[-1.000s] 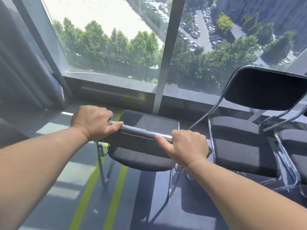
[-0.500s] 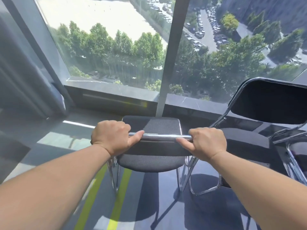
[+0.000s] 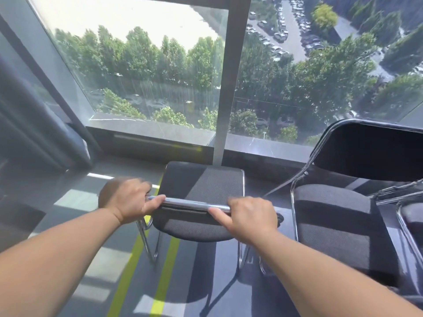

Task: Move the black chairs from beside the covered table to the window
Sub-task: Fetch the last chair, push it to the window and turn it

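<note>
Window [image 3: 148, 65] | L hand [image 3: 128, 200] + R hand [image 3: 249, 218] grip chair bar [image 3: 194, 203] | 2nd chair [image 3: 332, 213] cropped

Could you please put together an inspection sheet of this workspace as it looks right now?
Surface: grey carpet floor with yellow-green stripes, sun patches and shadows.
Job's things: black chair, seat towards the window; second black chair beside it on the right; third chair partly in view at the right edge.
Clutter: nothing seen.
Hands: left hand and right hand both grip the chrome top rail of the black chair, one near each end.
Cables: nothing seen.
Surroundings: window sill, upright frame post, dark curtain at left; trees and parked cars far below outside.
</note>
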`<state>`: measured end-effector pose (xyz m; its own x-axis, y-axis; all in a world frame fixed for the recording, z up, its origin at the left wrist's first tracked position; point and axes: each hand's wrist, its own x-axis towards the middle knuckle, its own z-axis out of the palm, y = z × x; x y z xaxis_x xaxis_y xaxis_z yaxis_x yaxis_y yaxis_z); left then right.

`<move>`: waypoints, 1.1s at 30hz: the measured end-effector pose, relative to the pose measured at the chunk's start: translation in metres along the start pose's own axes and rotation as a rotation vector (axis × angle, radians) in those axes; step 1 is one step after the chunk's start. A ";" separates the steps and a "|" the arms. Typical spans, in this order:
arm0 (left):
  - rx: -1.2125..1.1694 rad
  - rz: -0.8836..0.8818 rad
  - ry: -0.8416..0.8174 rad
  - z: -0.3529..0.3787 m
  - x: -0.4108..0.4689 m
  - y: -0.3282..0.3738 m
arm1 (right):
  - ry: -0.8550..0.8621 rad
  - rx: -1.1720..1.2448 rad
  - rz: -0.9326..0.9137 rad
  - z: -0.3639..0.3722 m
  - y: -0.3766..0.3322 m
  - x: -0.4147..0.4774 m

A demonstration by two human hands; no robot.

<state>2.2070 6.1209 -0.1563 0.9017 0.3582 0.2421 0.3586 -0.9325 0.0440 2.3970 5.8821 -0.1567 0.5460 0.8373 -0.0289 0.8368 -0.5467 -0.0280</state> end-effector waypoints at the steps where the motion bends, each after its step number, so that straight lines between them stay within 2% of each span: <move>1: -0.015 -0.030 -0.066 -0.003 0.007 -0.002 | -0.039 0.007 -0.018 -0.005 0.003 0.009; 4: 0.150 -0.105 -0.289 -0.010 0.012 0.001 | -0.366 0.118 -0.071 -0.020 0.016 0.025; 6: 0.151 -0.186 -0.414 -0.013 0.003 0.014 | -0.556 0.178 -0.066 -0.026 0.023 0.024; 8: 0.111 -0.379 -0.422 -0.017 -0.012 0.036 | -0.572 0.167 -0.058 -0.028 0.025 0.018; 10: 0.035 -0.655 -0.359 -0.022 -0.021 0.057 | -0.536 0.130 -0.042 -0.031 0.023 0.015; 13: -0.209 -1.069 -0.367 -0.030 -0.017 0.075 | -0.524 0.087 -0.002 -0.034 0.018 0.013; 15: -0.296 -1.192 -0.407 -0.033 -0.007 0.081 | -0.487 0.043 0.027 -0.034 0.015 0.009; 20: -0.393 -1.323 -0.473 -0.036 0.013 0.083 | -0.460 -0.006 0.072 -0.035 0.011 0.001; 23: -0.326 -1.267 -0.506 -0.034 0.013 0.087 | -0.485 0.002 0.091 -0.037 0.011 0.006; 33: -0.329 -1.166 -0.431 -0.027 0.022 0.066 | -0.462 -0.034 0.031 -0.034 -0.003 0.011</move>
<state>2.2440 6.0658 -0.1221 0.1241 0.8944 -0.4297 0.9635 -0.0051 0.2677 2.4016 5.8932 -0.1232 0.5025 0.7245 -0.4718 0.8255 -0.5643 0.0127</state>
